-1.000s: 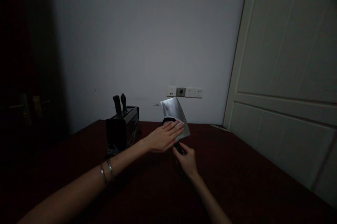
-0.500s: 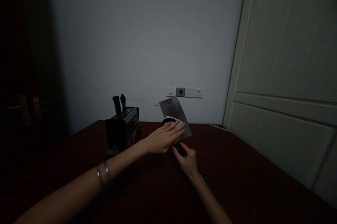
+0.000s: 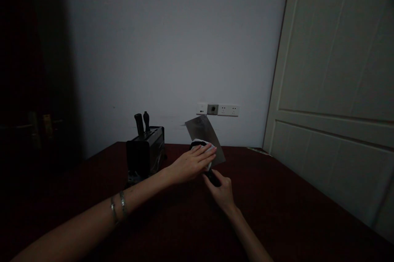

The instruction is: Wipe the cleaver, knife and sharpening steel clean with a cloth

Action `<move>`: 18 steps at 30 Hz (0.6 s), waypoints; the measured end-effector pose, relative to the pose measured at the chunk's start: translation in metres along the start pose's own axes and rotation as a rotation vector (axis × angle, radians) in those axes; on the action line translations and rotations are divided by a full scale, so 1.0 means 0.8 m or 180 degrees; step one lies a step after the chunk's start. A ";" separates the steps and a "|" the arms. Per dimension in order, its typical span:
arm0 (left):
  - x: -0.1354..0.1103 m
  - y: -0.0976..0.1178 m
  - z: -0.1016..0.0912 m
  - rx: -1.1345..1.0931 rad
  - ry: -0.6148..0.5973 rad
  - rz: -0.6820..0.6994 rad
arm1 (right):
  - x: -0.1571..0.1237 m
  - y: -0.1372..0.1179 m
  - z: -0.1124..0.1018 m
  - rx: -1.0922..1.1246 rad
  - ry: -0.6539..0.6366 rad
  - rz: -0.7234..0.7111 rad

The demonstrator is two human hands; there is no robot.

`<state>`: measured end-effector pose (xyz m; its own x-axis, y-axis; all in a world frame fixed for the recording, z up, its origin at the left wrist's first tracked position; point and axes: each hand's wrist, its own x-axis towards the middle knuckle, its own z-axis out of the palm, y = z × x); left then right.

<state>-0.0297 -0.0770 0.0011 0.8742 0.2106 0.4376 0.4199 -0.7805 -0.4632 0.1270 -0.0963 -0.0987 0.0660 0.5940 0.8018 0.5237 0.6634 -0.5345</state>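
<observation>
A cleaver with a broad grey blade is held up over the table, its blade tilted to the upper left. The fingers of my right hand are closed round its black handle. Against the lower part of the blade, my left hand presses a white cloth with dark parts, fingers laid together across it. Most of the cloth is hidden under those fingers. Two bracelets circle my left wrist.
A dark knife block with two black knife handles stands on the dark red table to the left. White sockets are on the wall behind. A pale panelled door borders the right side.
The view has shifted slightly. My left hand and the cloth remain on the blade, with only a small movement down. The right hand keeps its hold on the handle.
</observation>
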 end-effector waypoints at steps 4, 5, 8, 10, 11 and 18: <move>0.004 0.003 -0.017 -0.0099 -0.0187 0.0203 | -0.001 -0.002 -0.001 0.0120 0.0039 0.0071; 0.005 0.004 -0.021 -0.0102 -0.0224 0.0251 | -0.001 -0.003 -0.002 0.0146 0.0058 0.0084; 0.006 0.008 -0.032 -0.0091 -0.0241 0.0284 | -0.002 -0.005 -0.001 0.0164 0.0136 0.0062; 0.005 0.010 -0.035 -0.0067 -0.0175 0.0281 | -0.003 -0.006 0.000 0.0158 0.0203 0.0026; 0.005 0.011 -0.035 -0.0039 -0.0127 0.0289 | -0.003 -0.006 0.001 0.0162 0.0229 0.0011; 0.015 0.015 -0.021 0.0103 0.0198 0.0300 | -0.005 -0.006 0.005 0.0313 0.0244 0.0136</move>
<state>-0.0181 -0.0933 0.0138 0.8937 0.0993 0.4375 0.3450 -0.7755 -0.5287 0.1211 -0.1002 -0.1007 0.1532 0.5887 0.7937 0.4335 0.6817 -0.5893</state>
